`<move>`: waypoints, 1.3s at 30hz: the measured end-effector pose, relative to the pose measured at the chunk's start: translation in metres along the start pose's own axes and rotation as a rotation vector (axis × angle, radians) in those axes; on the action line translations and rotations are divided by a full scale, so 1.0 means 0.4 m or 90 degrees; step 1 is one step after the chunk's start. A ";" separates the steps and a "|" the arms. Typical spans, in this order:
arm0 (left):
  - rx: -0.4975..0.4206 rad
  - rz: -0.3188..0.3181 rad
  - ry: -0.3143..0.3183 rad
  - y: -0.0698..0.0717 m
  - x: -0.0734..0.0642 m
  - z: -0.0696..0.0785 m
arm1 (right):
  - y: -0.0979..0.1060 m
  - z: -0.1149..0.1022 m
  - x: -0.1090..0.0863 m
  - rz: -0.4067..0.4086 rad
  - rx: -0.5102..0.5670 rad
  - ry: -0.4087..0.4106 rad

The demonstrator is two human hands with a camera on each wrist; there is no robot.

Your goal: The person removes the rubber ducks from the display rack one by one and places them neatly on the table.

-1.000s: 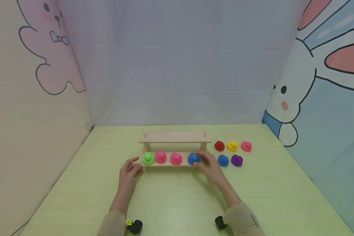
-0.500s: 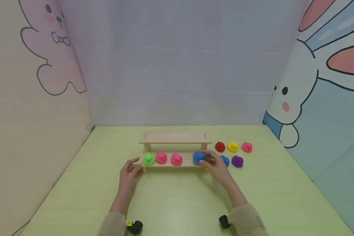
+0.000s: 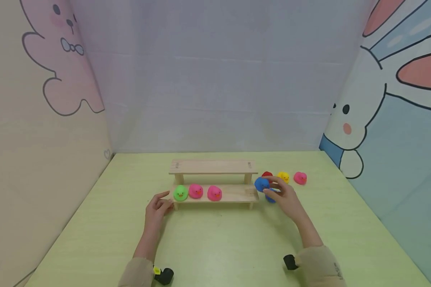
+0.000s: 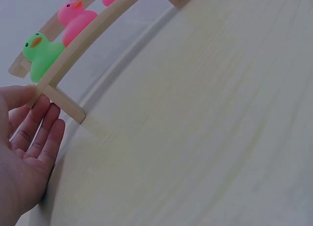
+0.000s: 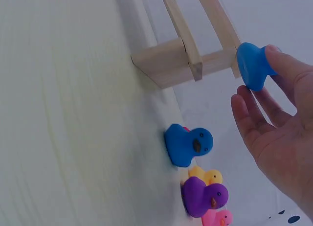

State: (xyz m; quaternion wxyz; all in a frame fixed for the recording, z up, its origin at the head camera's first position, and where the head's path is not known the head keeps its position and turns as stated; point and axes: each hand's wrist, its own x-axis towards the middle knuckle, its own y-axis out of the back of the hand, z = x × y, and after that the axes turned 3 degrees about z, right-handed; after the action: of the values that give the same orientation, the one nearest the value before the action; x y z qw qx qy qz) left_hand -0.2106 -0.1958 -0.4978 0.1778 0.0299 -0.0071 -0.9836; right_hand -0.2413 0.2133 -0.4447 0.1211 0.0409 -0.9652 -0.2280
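A two-step wooden rack [image 3: 213, 166] stands on the table. Its lower step bears a green rubber duck [image 3: 180, 193] and two pink rubber ducks [image 3: 214, 193]. My left hand [image 4: 32, 147] holds the rack's left end, thumb and fingers at the lower board's edge. My right hand [image 3: 285, 197] pinches a blue rubber duck [image 5: 253, 65] between thumb and fingers, raised just off the rack's right end. Below it, a second blue duck [image 5: 183, 145] sits on the table, partly hidden by the hand in the head view.
Right of the rack sit a red duck [image 3: 267, 174], a yellow duck [image 3: 283, 177], a pink duck [image 3: 300, 178] and a purple duck [image 5: 203, 196], the last hidden behind my right hand in the head view. Printed cloth walls surround the table [image 3: 215, 247].
My right hand has lifted the blue duck from the lower step's right part and carried it rightward past the rack's end. The left hand stays at the rack's left end.
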 end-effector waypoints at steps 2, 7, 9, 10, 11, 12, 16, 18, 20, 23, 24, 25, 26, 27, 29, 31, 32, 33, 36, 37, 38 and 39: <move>0.000 0.003 -0.006 0.000 0.000 -0.003 | 0.024 0.007 0.001 0.010 -0.008 -0.002; 0.005 0.003 -0.014 0.001 -0.001 -0.003 | 0.085 0.028 0.004 0.026 -0.019 -0.008; 0.006 0.003 -0.015 0.002 -0.002 -0.001 | 0.109 0.038 0.004 0.030 -0.016 -0.009; 0.005 0.004 -0.013 0.002 -0.002 -0.001 | 0.121 0.043 0.004 0.034 -0.019 -0.012; 0.006 0.003 -0.011 0.002 -0.002 0.000 | 0.132 0.048 0.003 0.038 -0.025 -0.012; 0.005 0.004 -0.008 0.002 -0.002 0.001 | 0.143 0.053 0.001 0.042 -0.031 -0.013; 0.005 -0.001 0.004 0.002 -0.002 0.007 | 0.182 0.080 -0.005 0.060 -0.051 -0.018; 0.003 -0.006 0.010 0.003 -0.001 0.008 | 0.196 0.098 -0.007 0.069 -0.048 -0.013; -0.002 -0.008 0.014 0.003 0.000 0.007 | 0.209 0.116 -0.009 0.077 -0.038 -0.004; -0.005 -0.005 0.017 0.002 0.001 0.005 | 0.226 0.141 -0.011 0.081 -0.029 0.012; -0.003 -0.004 0.017 0.003 0.002 0.004 | 0.231 0.148 -0.012 0.080 -0.033 0.013; -0.002 -0.003 0.018 0.002 0.002 0.004 | 0.236 0.154 -0.013 0.078 -0.039 0.013; 0.001 -0.003 0.018 0.003 0.002 0.004 | 0.241 0.159 -0.015 0.076 -0.045 0.012; 0.003 -0.003 0.018 0.004 0.003 0.003 | 0.246 0.163 -0.017 0.075 -0.054 0.010; 0.005 -0.005 0.020 0.004 0.003 0.002 | 0.255 0.171 -0.018 0.072 -0.077 0.004; 0.003 -0.007 0.022 0.005 0.004 0.001 | 0.263 0.179 -0.017 0.069 -0.093 -0.001; 0.004 -0.008 0.024 0.005 0.004 0.000 | 0.266 0.183 -0.016 0.067 -0.098 -0.004; 0.002 -0.007 0.026 0.005 0.005 0.000 | 0.269 0.188 -0.014 0.064 -0.101 -0.007; -0.001 -0.006 0.031 0.004 0.007 -0.001 | 0.280 0.209 -0.010 0.054 -0.105 -0.014; -0.004 -0.007 0.031 0.004 0.008 -0.002 | 0.283 0.217 -0.010 0.050 -0.108 -0.017; -0.006 -0.007 0.031 0.003 0.009 -0.002 | 0.287 0.225 -0.011 0.046 -0.111 -0.023; -0.008 -0.009 0.031 0.003 0.010 -0.002 | 0.291 0.233 -0.012 0.040 -0.114 -0.028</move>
State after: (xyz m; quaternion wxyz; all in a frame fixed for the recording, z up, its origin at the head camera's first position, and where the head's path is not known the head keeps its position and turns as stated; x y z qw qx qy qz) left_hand -0.2138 -0.1983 -0.4989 0.1714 0.0531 0.0037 -0.9838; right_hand -0.2629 0.3580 -0.4742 0.1102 -0.0050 -0.9442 -0.3105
